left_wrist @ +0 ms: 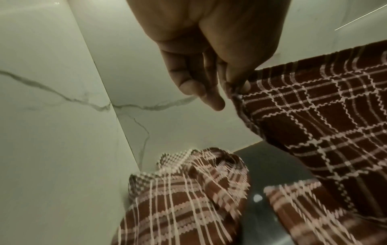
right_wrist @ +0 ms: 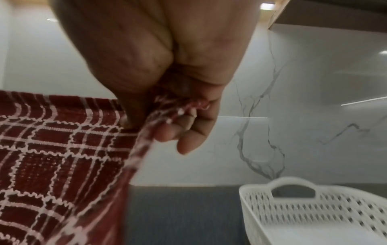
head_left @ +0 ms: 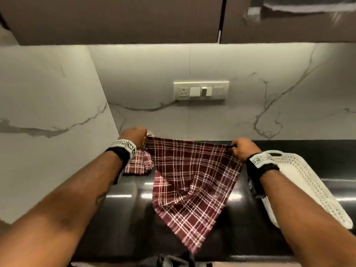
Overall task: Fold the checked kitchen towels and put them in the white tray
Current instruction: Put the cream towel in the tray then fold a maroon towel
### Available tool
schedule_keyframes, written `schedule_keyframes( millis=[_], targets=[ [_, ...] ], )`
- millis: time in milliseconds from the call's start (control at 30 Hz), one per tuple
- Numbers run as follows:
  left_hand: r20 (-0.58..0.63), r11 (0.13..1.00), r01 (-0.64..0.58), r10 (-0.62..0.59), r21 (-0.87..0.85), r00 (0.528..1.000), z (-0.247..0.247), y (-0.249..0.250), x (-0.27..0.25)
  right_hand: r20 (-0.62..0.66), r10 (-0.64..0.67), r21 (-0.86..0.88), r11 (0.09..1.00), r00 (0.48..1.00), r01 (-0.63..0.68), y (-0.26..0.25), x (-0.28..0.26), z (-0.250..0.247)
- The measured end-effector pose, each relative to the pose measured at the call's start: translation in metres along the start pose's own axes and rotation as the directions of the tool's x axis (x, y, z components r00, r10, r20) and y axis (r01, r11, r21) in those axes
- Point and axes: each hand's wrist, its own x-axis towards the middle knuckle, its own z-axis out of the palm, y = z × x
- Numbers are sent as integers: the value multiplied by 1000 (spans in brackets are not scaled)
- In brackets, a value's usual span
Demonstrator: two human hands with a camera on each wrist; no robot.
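Holding up a maroon woven kitchen towel crossed with white check lines [head_left: 190,176] by two top corners, the upper edge stretching taut between the hands, the rest drooping into a soft triangular point and sagging over the front of the glossy black stone countertop [head_left: 119,205]. Left hand [head_left: 134,136] pinching one corner between thumb and fingertip [left_wrist: 236,77], the other fingers hanging loose beside the cloth. Right hand [head_left: 242,148] clenching the opposite corner, bunching the fabric into a ridge inside curled fingers [right_wrist: 188,126]. Showing a nubbly, ribbed weave in both wrist views, the white lines wavy at their edges and the hem slightly fringed.

Lying crumpled under the left wrist, a second maroon-and-white checked towel [head_left: 139,163], heaping in loose folds on the counter just beside the corner where the marble-look walls meet. Sitting on the counter to the right, near the right wrist, a white perforated plastic tray with rounded corners and an arched handle cut-out [right_wrist: 293,187], its walls pierced with rows of small slots; touching neither towel.

Rising behind, pale glossy wall panels with grey veining [head_left: 279,97], carrying a cream rectangular switch-and-socket plate [head_left: 201,90]. Hanging above, flat brown cabinet doors [head_left: 115,18].
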Motion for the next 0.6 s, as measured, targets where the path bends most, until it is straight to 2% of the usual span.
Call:
schedule_keyframes(
  millis=[67,133,200,267,367,433,500,600],
  targets=[
    [-85,998,48,-52,-47,995,-30,-16,21,-145,-2,19,1000,989,5,-15,18,-35],
    [-221,989,93,-117,-116,968,-65,-28,33,-342,-45,73,995,939,75,-27,28,-69],
    [-385,977,103,-168,-185,907,-100,-36,31,-498,-84,116,980,863,162,-37,27,-98],
    [-526,956,43,-198,-292,827,-125,-44,24,-593,-114,122,966,797,229,-43,18,-121],
    [-625,922,-69,-202,-381,754,-148,-51,-6,-648,-178,158,920,741,359,-45,-9,-142],
    [-665,905,-138,-186,-403,723,-152,-47,-36,-658,-195,190,892,727,411,-40,-30,-142],
    [-677,894,-177,-168,-411,717,-142,-43,-69,-646,-191,224,878,739,423,-30,-53,-131],
    [-637,899,-176,-136,-401,759,-106,-34,-126,-585,-191,293,857,788,425,-7,-89,-94]
  ],
)
